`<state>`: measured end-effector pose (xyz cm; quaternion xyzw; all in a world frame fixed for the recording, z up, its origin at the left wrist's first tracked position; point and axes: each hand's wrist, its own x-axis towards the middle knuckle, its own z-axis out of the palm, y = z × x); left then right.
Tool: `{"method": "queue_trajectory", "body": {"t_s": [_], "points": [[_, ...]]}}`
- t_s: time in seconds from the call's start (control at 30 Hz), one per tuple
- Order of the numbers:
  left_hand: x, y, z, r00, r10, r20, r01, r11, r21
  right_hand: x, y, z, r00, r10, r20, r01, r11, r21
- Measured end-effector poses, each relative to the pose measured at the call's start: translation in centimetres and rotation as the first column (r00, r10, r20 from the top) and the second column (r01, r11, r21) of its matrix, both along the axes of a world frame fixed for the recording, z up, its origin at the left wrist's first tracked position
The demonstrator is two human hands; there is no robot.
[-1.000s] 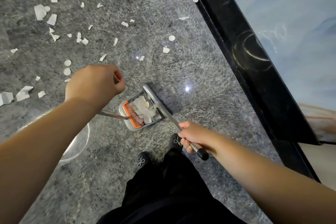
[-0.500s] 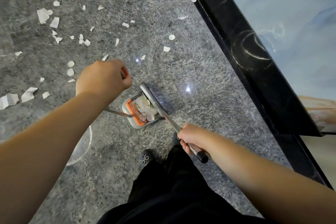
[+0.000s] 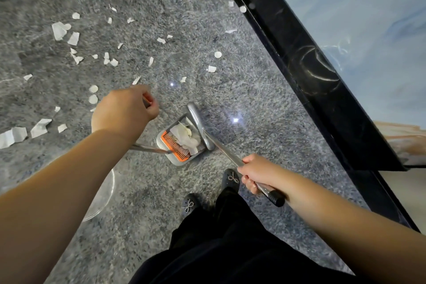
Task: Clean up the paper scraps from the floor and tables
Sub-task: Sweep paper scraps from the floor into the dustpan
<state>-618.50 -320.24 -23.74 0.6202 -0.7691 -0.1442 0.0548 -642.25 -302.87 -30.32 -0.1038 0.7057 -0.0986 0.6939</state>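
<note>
- Small grey plastic dustpan with an orange comb strip along its near edge sits on the grey speckled polished stone floor, holding a heap of crumpled white paper scraps.
- Grey broom head lies along the dustpan's right edge, touching the heap.
- Right hand is wrapped round the broom's metal pole near its black end cap, to the right of the dustpan and nearer the person.
- Left hand is fisted round the top of the dustpan's thin metal handle, up and left of the dustpan; the handle runs under the forearm to the comb edge.
- Loose white paper scraps, torn bits and round discs, are scattered on the floor beyond and left of the dustpan; larger pieces lie far left.
- Black shoes with bead bows stand just below the dustpan, black trousers under them.
- A clear round container sits left of the shoes, partly hidden by the left forearm.
- Black glossy stone ledge runs diagonally to the right of the dustpan, with a pale blue panel beyond it.
</note>
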Motion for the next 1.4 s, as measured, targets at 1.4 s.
{"method": "queue_trajectory", "body": {"t_s": [1.4], "points": [[-8.4,-32.6,-0.8,0.94,0.252,0.23,-0.257,0.966,-0.007,-24.3,-49.4,-7.1,0.924,0.292,-0.245,-0.273,0.956,0.11]]}}
